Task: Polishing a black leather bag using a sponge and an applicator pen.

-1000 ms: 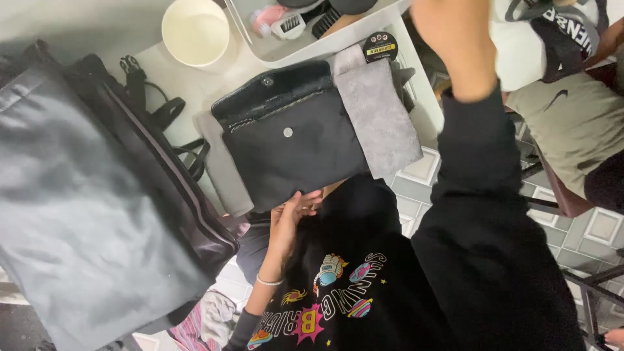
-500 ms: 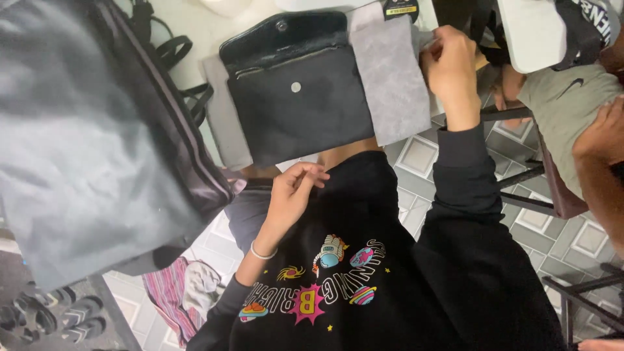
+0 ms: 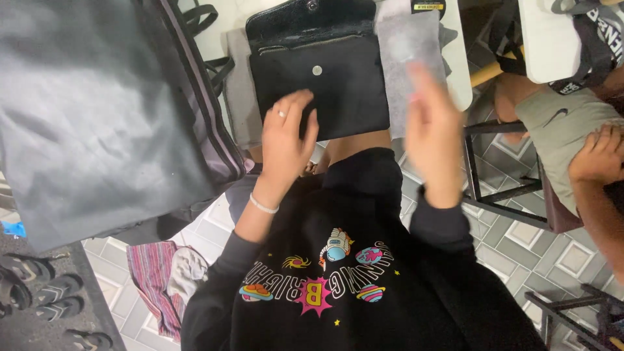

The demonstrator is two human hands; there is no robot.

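Note:
A black flap purse with a silver snap lies open on the white table, straight ahead of me. My left hand rests on the purse's near edge with its fingers spread, a ring on one finger and a thin bracelet on the wrist. Hovering blurred just right of the purse, my right hand is over a grey cloth pouch, fingers apart and holding nothing. I wear a black sweatshirt with a colourful print.
A big grey bag with dark straps fills the left. Another person in olive shorts sits at the right, a hand on the knee. A black metal frame stands between us. Sandals and a striped cloth lie on the tiled floor.
My right hand drew back from the far side of the table to beside the purse. The left hand rose from my lap onto the purse. The view tilted down towards my body.

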